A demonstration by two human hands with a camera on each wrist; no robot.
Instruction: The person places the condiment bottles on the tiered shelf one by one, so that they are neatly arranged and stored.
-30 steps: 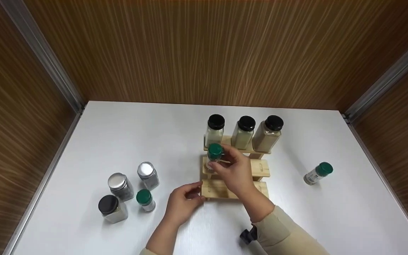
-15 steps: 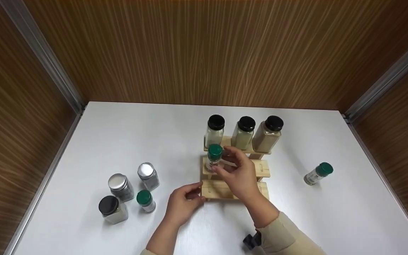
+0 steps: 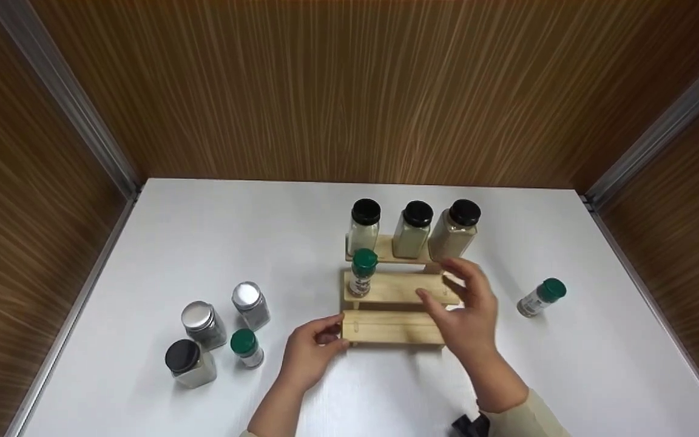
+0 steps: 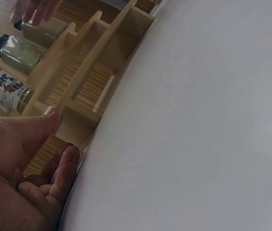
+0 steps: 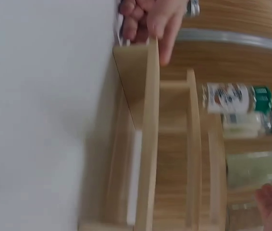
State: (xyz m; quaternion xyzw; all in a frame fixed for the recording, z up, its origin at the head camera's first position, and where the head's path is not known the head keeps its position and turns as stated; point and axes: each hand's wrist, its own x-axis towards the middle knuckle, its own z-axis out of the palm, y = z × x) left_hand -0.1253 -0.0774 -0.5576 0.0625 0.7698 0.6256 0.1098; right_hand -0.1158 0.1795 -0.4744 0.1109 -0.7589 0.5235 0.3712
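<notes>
A three-tier wooden spice rack stands on the white table. My left hand holds the left end of its lowest step, thumb at the front corner and index finger at the back one. On the middle step's left end a small green-capped spice jar stands upright. Over the right part of the rack my right hand is spread, thumb and fingers apart, holding nothing. Behind it, several black-capped jars line the top step. In the left wrist view the thumb lies against the rack's end.
Left of the rack stand two silver-capped jars, a black-capped jar and a green-capped jar. Another green-capped jar is at the right. Wood-grain panels wall the table at the back and sides.
My right hand has let go of the small green-capped jar and moved right, leaving the jar upright on the middle step. The left hand stays on the rack's end.
</notes>
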